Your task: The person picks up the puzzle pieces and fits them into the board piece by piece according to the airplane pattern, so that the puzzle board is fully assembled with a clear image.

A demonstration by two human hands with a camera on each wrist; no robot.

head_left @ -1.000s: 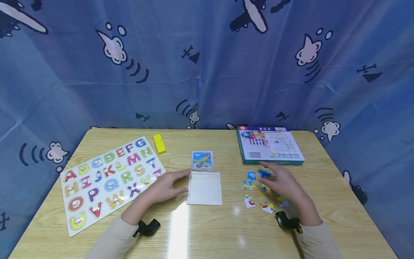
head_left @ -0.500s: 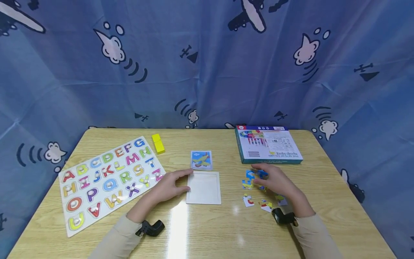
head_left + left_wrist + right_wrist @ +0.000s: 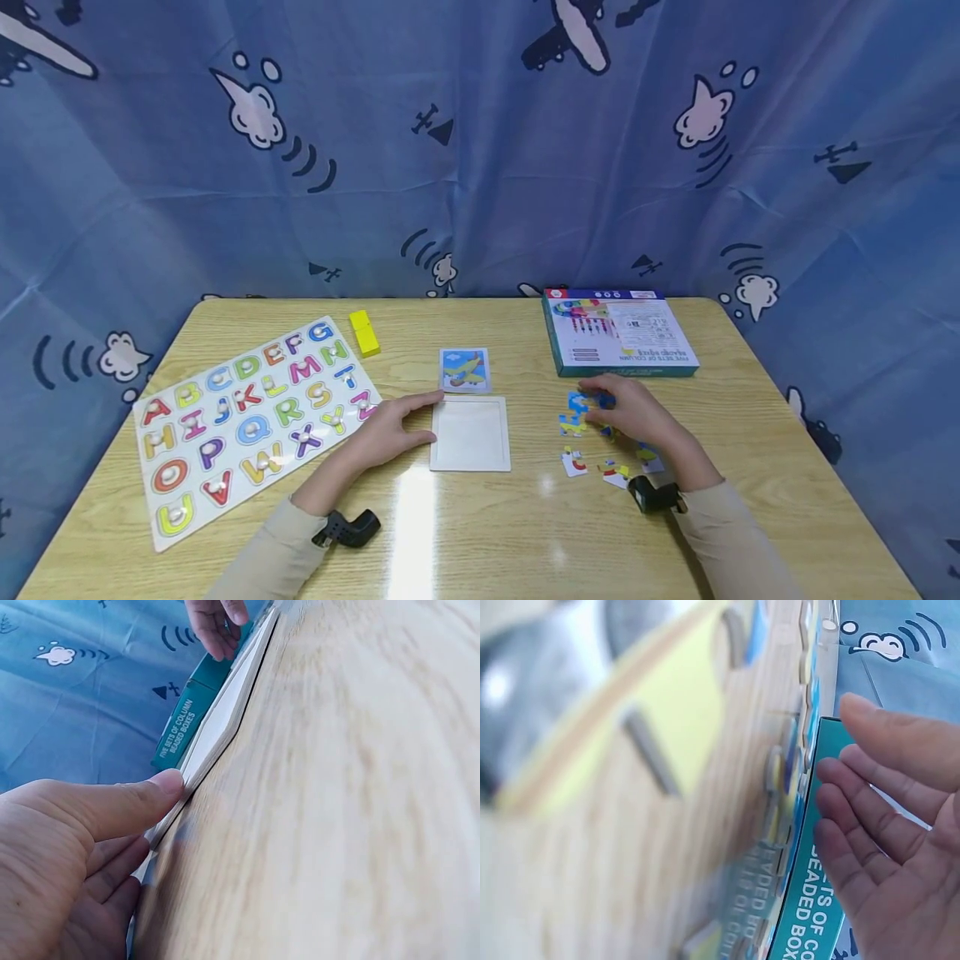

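A white square puzzle tray (image 3: 471, 435) lies on the table, with nothing inside its raised border. My left hand (image 3: 386, 432) rests at its left side, thumb and forefinger spread; in the left wrist view the thumb (image 3: 142, 806) touches the tray's edge. Behind the tray is a small picture card (image 3: 464, 371) of a yellow plane on blue. To the right, my right hand (image 3: 637, 410) is over several loose jigsaw pieces (image 3: 573, 426), partly covering them. Its fingers (image 3: 855, 847) are loosely bent in the right wrist view, and I see nothing held between them.
An alphabet board (image 3: 258, 421) with knobbed letters lies on the left. Two yellow blocks (image 3: 364, 333) sit beyond its corner. A bead box (image 3: 618, 333) lies flat at the back right, behind the pieces. More pieces (image 3: 615, 472) lie nearer the front.
My right hand has moved slightly left and lower over the jigsaw pieces. The left hand stays at the tray's edge. The head view has shifted a little.
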